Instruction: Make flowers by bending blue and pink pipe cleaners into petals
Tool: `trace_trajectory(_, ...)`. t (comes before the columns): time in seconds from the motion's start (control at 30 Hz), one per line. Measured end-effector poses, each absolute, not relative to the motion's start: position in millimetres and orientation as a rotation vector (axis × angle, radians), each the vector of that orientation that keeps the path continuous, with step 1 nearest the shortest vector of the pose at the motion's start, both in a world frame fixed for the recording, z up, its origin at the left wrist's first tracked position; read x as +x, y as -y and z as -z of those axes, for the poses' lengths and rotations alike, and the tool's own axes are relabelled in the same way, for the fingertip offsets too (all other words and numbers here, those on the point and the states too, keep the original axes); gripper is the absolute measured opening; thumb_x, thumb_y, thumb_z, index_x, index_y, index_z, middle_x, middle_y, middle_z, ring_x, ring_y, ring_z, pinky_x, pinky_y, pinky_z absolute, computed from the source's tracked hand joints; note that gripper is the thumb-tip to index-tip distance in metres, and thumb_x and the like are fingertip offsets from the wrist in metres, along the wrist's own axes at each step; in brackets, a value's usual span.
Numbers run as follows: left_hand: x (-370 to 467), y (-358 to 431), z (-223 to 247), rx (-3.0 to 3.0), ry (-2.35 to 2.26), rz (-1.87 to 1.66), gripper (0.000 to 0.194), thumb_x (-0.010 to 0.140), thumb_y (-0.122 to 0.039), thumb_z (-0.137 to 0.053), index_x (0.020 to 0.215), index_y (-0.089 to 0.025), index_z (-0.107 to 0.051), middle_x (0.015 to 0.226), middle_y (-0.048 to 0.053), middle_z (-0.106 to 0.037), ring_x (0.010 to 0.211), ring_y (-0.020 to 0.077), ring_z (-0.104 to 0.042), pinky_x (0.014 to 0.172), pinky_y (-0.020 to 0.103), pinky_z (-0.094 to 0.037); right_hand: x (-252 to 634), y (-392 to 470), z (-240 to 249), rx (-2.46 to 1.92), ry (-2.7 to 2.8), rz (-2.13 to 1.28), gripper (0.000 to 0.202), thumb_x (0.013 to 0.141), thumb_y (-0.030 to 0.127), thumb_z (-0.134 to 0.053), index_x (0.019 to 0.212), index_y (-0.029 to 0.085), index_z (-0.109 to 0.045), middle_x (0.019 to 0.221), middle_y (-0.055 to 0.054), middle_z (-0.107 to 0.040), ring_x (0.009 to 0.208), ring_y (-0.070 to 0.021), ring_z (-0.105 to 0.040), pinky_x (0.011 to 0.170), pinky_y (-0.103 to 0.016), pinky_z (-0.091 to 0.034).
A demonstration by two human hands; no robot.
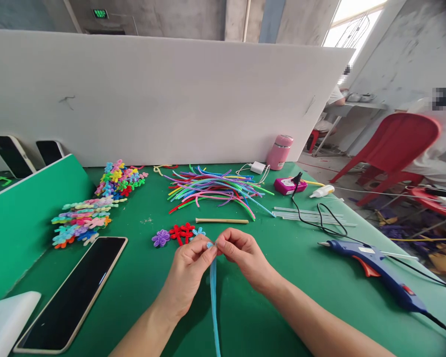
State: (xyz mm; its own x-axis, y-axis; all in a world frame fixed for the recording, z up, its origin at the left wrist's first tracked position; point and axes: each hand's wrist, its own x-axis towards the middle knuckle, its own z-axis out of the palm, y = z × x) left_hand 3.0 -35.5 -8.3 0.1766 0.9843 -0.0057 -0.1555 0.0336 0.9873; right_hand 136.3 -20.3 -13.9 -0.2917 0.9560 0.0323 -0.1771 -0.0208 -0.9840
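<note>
Near the middle of the green table, my left hand (189,270) pinches the top of a light blue pipe cleaner (214,302), whose long strands hang down toward me. My right hand (245,255) is closed at the same spot, its thumb and forefinger together on the blue end. A small bent blue piece shows between the fingertips. Just beyond my left hand lie a purple flower (161,238), red flowers (182,232) and a light blue flower (198,232), partly hidden by the fingers. A thin tan stick (222,221) lies behind them.
Loose colourful pipe cleaners (211,188) lie farther back. Finished flowers (83,218) are piled at the left, near a phone (74,292). At the right are a blue glue gun (379,270), its cord, clear glue sticks (312,216) and a pink bottle (280,151).
</note>
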Motion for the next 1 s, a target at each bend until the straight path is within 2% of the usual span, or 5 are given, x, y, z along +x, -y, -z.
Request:
trace_trajectory(0.27, 4.1, 36.4, 8.4, 0.907, -0.827, -1.032, 0.012, 0.073, -0.024, -0.059, 0.065, -0.016, -0.064, 0.067, 0.000, -0.052, 0.067, 0.0121, -0.047, 0.062, 0.023, -0.037, 134.7, 20.7, 13.5, -0.831, 1.089, -1.621, 0.028, 0.069, 0.040, -0.061, 0.061, 0.016, -0.049, 0.052, 0.003, -0.049, 0.047, -0.0073, -0.042, 0.048, -0.021, -0.033)
trace_trajectory(0.47, 6.2, 36.6, 7.4, 0.743, -0.678, -0.922, 0.029, 0.082, -0.030, -0.044, 0.078, -0.012, -0.067, 0.066, 0.006, -0.060, 0.054, 0.0133, -0.053, 0.056, 0.026, -0.040, 138.0, 16.2, 18.0, -0.757, 0.847, -1.711, 0.025, 0.069, 0.039, -0.062, 0.068, 0.018, -0.047, 0.050, 0.007, -0.039, 0.043, -0.0059, -0.037, 0.041, -0.018, -0.032)
trace_trajectory(0.67, 5.9, 39.3, 5.6, 0.731, -0.702, -0.889, 0.018, 0.077, -0.025, -0.053, 0.069, -0.012, -0.064, 0.055, 0.000, -0.050, 0.048, 0.0078, -0.046, 0.047, 0.020, -0.035, 137.5, 13.3, 22.2, -0.669, 0.732, -1.751, 0.019, 0.070, 0.033, -0.064, 0.070, 0.017, -0.054, 0.050, 0.007, -0.035, 0.046, -0.0040, -0.029, 0.044, -0.015, -0.027)
trace_trajectory(0.83, 8.5, 40.6, 3.7, 0.932, -0.934, -1.032, 0.014, 0.073, -0.028, -0.058, 0.066, -0.016, -0.059, 0.055, -0.003, -0.049, 0.048, 0.0079, -0.045, 0.046, 0.019, -0.036, 138.6, 13.7, 18.6, -0.726, 0.809, -1.745, 0.022, 0.071, 0.034, -0.062, 0.087, 0.018, -0.060, 0.069, 0.003, -0.048, 0.052, -0.0038, -0.035, 0.050, -0.018, -0.030)
trace_trajectory(1.0, 10.4, 42.1, 6.3, 1.384, -1.273, -1.093, 0.020, 0.073, -0.031, -0.055, 0.060, -0.016, -0.055, 0.049, -0.005, -0.043, 0.045, 0.0082, -0.038, 0.043, 0.019, -0.032, 138.0, 16.5, 16.3, -0.815, 1.075, -1.545, 0.023, 0.070, 0.037, -0.062, 0.080, 0.016, -0.059, 0.069, 0.002, -0.051, 0.055, -0.0059, -0.037, 0.052, -0.019, -0.029)
